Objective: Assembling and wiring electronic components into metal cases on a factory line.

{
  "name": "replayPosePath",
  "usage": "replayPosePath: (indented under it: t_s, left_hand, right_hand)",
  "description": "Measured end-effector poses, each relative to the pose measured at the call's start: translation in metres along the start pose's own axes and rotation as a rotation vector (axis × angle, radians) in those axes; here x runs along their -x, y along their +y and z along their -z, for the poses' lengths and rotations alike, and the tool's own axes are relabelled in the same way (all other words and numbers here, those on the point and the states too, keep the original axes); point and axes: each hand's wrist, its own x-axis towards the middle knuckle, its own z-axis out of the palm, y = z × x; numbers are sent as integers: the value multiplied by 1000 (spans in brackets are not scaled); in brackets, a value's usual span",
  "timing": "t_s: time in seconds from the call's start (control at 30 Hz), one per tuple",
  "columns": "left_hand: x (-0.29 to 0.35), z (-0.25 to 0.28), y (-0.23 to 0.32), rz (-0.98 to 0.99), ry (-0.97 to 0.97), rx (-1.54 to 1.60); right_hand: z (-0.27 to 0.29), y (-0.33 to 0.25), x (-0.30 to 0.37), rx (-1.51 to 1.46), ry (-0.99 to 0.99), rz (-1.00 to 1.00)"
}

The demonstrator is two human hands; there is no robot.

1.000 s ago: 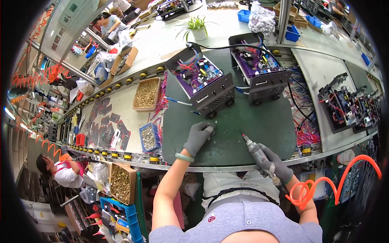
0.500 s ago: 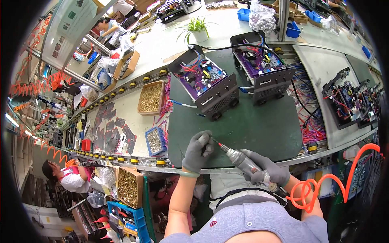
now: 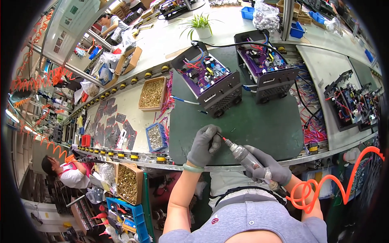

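Observation:
In a grey glove, my right hand [image 3: 269,167] is wrapped round a pneumatic screwdriver [image 3: 244,156] with a clear-wrapped body. Its red-collared bit points up and left at my left hand [image 3: 204,146], also gloved. The left fingers are curled in a pinch at the bit's tip; whatever they hold is too small to make out. Both hands are over the near edge of a dark green mat [image 3: 259,125]. Beyond them stand two open black metal housings, a left one [image 3: 208,79] and a right one [image 3: 265,67], with purple circuit boards and wires inside.
A coiled orange air hose [image 3: 324,182] runs at the right. Left of the mat are a cardboard box of brass-coloured parts [image 3: 140,106], a blue bin of silver parts [image 3: 164,141] and dark flat plates [image 3: 107,131]. More housings [image 3: 350,101] stand at the right. Other people sit farther off.
My left hand and the screwdriver have risen slightly, a little to the right. The left fingers stay pinched by the bit. The whole view has shifted slightly.

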Motion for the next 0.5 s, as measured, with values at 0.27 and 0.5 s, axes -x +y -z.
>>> replayPosePath:
  t_s: [0.27, 0.5]
  left_hand:
    - [-4, -10, 21, 134, 121, -385]
    - [-7, -7, 18, -9, 18, -390]
  right_hand:
    - [-2, -25, 1, 583, 51, 35]
    - [-5, -16, -25, 63, -56, 78]
